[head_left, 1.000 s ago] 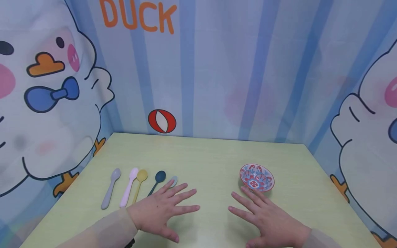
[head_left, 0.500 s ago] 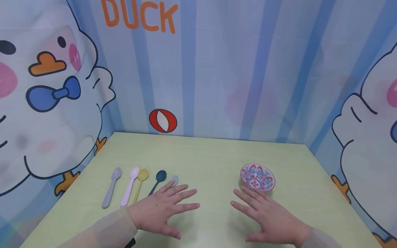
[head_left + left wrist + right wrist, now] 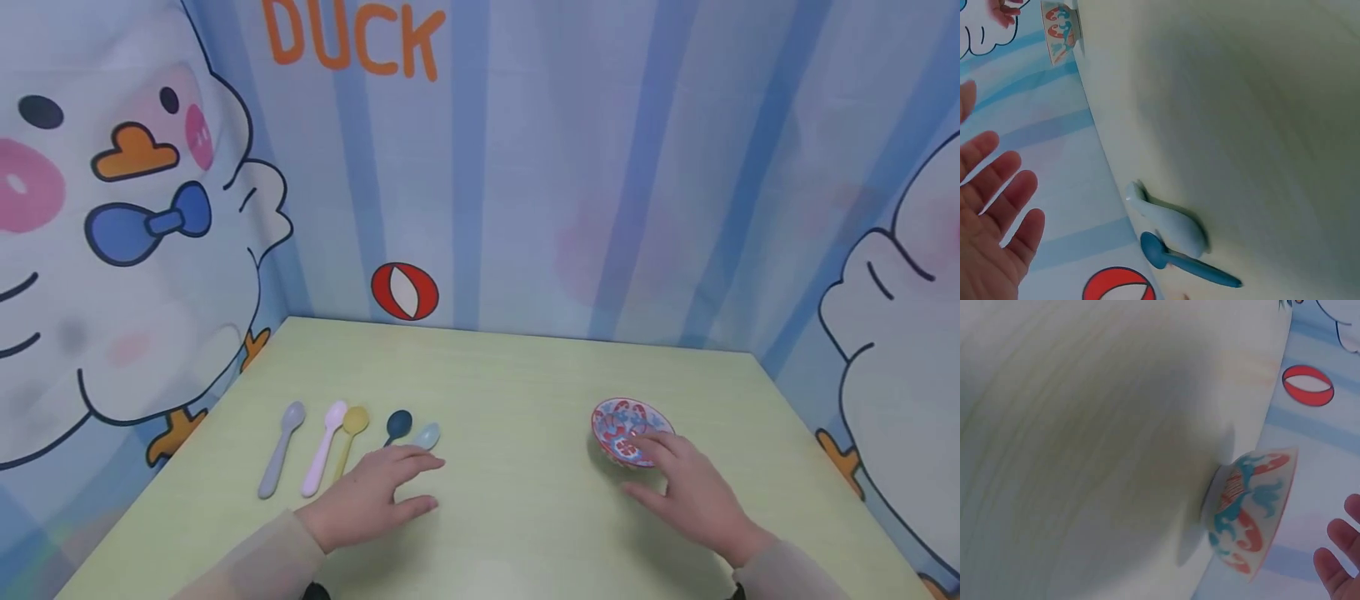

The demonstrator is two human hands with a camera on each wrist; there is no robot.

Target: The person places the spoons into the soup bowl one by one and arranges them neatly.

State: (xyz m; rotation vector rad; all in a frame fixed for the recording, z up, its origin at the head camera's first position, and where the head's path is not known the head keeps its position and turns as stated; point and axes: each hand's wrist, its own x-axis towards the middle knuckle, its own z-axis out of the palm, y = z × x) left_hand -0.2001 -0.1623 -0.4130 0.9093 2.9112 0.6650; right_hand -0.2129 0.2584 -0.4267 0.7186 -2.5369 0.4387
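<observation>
My right hand (image 3: 693,500) hovers over the near right side of a small bowl (image 3: 618,423) with a red and blue pattern, its thumb spread from the fingers and nothing held. In the right wrist view the bowl (image 3: 1250,512) stands on its foot, fingertips (image 3: 1329,569) apart from its rim. My left hand (image 3: 367,497), also holding nothing, reaches over the handles of a dark teal spoon (image 3: 399,423) and a pale blue spoon (image 3: 427,436). The left wrist view shows the pale blue spoon (image 3: 1172,222) lying close beside the dark teal one, the spread fingers above the table.
To the left of my left hand lie a grey-purple spoon (image 3: 282,450), a pink spoon (image 3: 325,450) and a yellow spoon (image 3: 352,423). All rest on a pale yellow-green table (image 3: 510,383). A duck-printed curtain (image 3: 525,167) encloses its back and sides.
My right hand has moved right and up toward the bowl, now overlapping it. My left hand has drawn slightly left, its fingers closer together. The whole view has shifted a little.
</observation>
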